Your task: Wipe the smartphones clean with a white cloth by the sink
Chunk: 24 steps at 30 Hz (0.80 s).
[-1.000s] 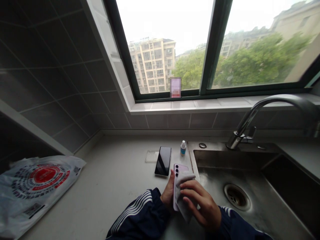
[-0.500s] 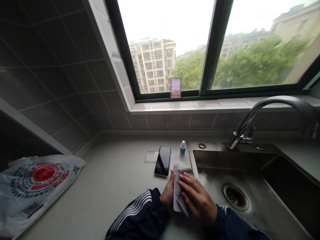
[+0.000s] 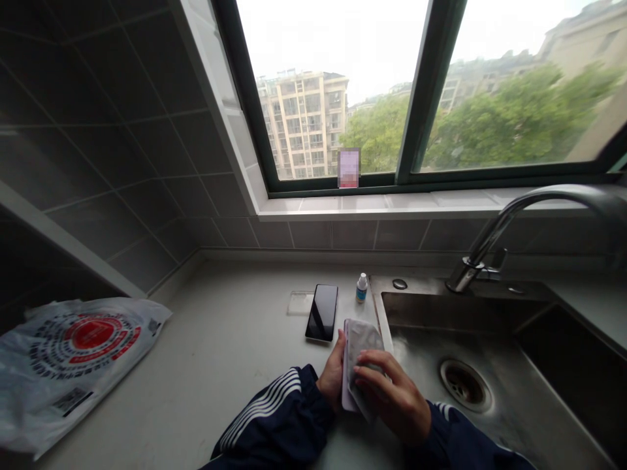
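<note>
fig. 1: two bare hands working over a pale stone countertop (image 3: 225,339), seen from above; the left hand (image 3: 334,380) is grasping a lilac smartphone (image 3: 347,385), its fingers closed firmly around the long edge; the phone is being held up off to the side of the sink's rim, and whether it is touching the countertop is hidden; the right hand (image 3: 392,391) is pressing a grey cloth (image 3: 365,349) against the phone, its fingers curved and spread over the fabric, which is covering most of the phone and hanging below it; both forearms are wearing a navy track jacket sleeve (image 3: 274,411) with white stripes; a black smartphone (image 3: 322,313) is lying face up just beyond the left hand, with a clear plastic piece (image 3: 300,303) just to its left and a small dropper bottle (image 3: 361,288) standing beyond it; a stainless steel sink (image 3: 455,313) is lying to the right, with its drain (image 3: 464,385) and a curved faucet (image 3: 492,235) behind; a white printed plastic bag (image 3: 73,365) with a red emblem is lying at the far left of the countertop; dark grey tiles (image 3: 147,163) are lining the wall beneath a green-framed window (image 3: 431,85).
</note>
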Tool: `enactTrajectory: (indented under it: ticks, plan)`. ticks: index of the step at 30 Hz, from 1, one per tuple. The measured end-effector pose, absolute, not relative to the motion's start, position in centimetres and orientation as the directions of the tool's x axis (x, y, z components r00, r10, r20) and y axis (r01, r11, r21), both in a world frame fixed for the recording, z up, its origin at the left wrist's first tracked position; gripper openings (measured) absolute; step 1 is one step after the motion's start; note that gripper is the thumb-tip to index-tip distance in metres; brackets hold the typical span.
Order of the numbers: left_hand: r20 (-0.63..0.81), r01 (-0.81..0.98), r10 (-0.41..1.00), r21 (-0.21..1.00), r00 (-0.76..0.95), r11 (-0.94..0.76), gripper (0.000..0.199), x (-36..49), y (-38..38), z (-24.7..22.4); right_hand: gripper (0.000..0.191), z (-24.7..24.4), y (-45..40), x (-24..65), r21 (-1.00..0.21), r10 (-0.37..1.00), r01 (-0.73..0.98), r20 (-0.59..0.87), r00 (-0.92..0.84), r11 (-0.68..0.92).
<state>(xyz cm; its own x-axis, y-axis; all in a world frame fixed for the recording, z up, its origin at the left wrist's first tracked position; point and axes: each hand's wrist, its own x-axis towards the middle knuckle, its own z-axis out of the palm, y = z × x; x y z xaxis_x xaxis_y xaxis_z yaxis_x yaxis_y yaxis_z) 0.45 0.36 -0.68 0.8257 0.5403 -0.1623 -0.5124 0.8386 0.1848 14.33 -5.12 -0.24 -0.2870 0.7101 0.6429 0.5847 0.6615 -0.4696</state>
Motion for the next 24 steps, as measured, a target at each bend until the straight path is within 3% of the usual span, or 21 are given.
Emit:
enactTrajectory:
  ticks: [6, 9, 24]
  plan:
    - [-0.2, -0.552, 0.583, 0.194, 0.787, 0.811, 0.075, 0.6, 0.5, -1.0, 0.031, 0.2, -5.0, 14.4, -0.403, 0.676, 0.601, 0.655, -0.337, 0.69]
    - [-0.193, -0.562, 0.62, 0.284, 0.76, 0.777, 0.081, 0.7, 0.5, -1.2, 0.04, -0.1, -4.8, 14.7, -0.375, 0.675, 0.613, 0.635, -0.376, 0.695]
    - [-0.162, -0.557, 0.643, 0.372, 0.749, 0.743, 0.078, 0.7, 0.7, -1.6, 0.06, -1.5, -4.5, 15.0, -0.261, 0.734, 0.721, 0.482, -0.479, 0.642]
